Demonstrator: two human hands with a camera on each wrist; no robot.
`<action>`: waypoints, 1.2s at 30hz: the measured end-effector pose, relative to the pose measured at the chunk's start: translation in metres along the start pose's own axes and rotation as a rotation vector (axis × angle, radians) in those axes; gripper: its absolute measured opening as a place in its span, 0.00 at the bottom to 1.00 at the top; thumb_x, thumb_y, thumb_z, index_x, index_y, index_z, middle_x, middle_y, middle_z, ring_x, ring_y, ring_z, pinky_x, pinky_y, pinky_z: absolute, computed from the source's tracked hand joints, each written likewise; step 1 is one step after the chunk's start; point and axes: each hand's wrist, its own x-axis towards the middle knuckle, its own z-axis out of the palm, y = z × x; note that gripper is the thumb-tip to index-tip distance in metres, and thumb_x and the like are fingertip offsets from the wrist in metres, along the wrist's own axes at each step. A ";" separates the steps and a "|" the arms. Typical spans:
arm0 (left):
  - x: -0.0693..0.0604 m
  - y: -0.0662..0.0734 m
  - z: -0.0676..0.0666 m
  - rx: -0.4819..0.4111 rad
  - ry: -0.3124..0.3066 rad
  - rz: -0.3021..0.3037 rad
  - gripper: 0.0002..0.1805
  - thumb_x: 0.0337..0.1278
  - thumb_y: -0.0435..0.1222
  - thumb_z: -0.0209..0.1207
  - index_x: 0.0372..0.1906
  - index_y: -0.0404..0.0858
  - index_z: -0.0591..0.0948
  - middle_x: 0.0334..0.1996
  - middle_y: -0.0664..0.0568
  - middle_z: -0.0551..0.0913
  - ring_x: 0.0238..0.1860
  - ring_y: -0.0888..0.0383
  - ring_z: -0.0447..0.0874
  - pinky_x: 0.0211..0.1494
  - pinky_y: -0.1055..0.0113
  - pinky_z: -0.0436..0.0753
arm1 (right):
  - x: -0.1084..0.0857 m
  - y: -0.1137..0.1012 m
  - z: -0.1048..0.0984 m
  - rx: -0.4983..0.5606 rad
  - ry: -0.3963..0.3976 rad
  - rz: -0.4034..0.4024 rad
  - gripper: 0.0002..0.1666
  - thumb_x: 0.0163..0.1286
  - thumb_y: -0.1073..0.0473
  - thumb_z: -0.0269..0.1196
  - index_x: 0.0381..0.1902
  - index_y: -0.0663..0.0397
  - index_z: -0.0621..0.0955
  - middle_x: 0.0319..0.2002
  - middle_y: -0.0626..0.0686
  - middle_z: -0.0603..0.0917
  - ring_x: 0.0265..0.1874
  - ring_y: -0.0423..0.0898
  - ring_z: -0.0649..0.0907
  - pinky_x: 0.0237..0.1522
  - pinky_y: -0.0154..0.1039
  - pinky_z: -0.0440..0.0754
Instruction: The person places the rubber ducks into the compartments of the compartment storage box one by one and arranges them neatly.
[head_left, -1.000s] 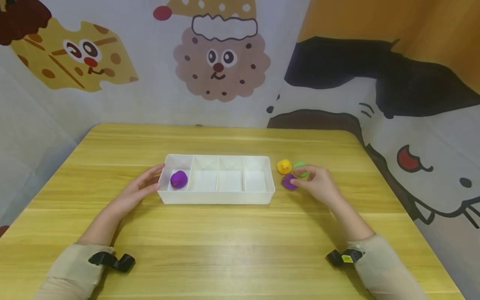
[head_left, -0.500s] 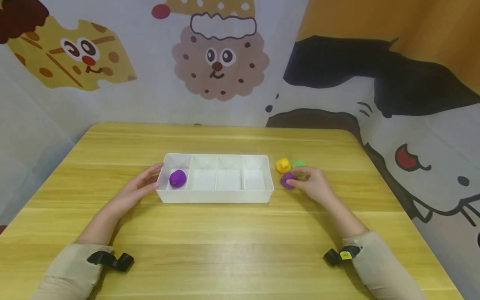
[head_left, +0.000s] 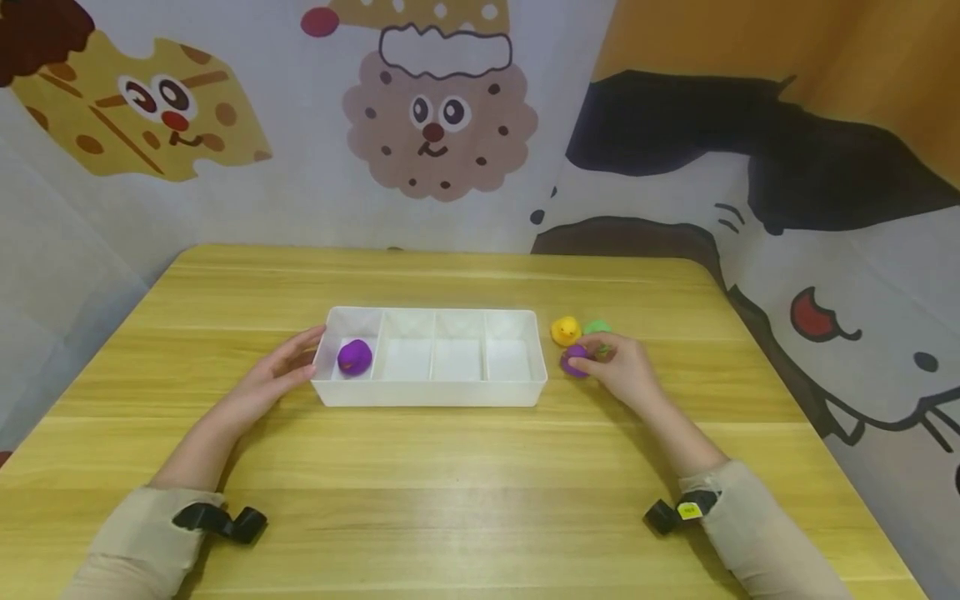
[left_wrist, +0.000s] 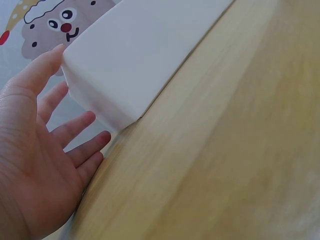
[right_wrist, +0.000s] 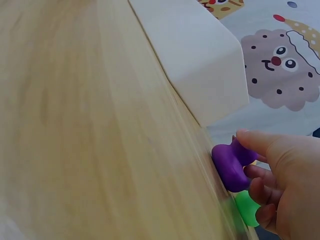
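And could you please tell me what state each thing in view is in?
Box: upright, open-topped.
Boxed duck: unheld, in the leftmost compartment.
Left hand: fingers spread, touching the box's left end.
Right hand: thumb and fingers pinching.
Held duck: pinched by the right hand; whether lifted, unclear.
Yellow duck: upright, unheld.
Green toy: partly hidden.

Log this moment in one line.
left hand: touching white rectangular four-compartment tray | right hand: pinching purple toy duck | leftmost compartment: second purple toy duck
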 end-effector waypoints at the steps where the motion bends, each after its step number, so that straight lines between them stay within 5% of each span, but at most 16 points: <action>1: 0.000 0.000 0.000 0.000 0.001 -0.002 0.32 0.71 0.35 0.49 0.76 0.45 0.54 0.73 0.38 0.52 0.67 0.35 0.56 0.63 0.34 0.56 | 0.000 0.000 0.000 -0.001 0.000 -0.006 0.22 0.55 0.51 0.74 0.44 0.57 0.85 0.37 0.54 0.84 0.36 0.50 0.80 0.36 0.41 0.78; 13: 0.000 0.000 0.000 0.009 0.001 0.006 0.32 0.71 0.34 0.49 0.76 0.44 0.54 0.73 0.37 0.53 0.67 0.36 0.56 0.63 0.35 0.57 | -0.002 -0.008 -0.004 -0.001 -0.007 -0.019 0.19 0.55 0.53 0.73 0.42 0.54 0.85 0.36 0.52 0.83 0.23 0.49 0.76 0.20 0.35 0.73; 36: -0.001 0.001 0.000 0.004 -0.007 0.017 0.32 0.71 0.35 0.49 0.76 0.44 0.54 0.73 0.37 0.52 0.67 0.35 0.56 0.62 0.33 0.56 | -0.013 -0.052 -0.018 0.011 0.015 -0.121 0.18 0.55 0.56 0.74 0.43 0.55 0.85 0.37 0.52 0.83 0.20 0.47 0.74 0.17 0.35 0.72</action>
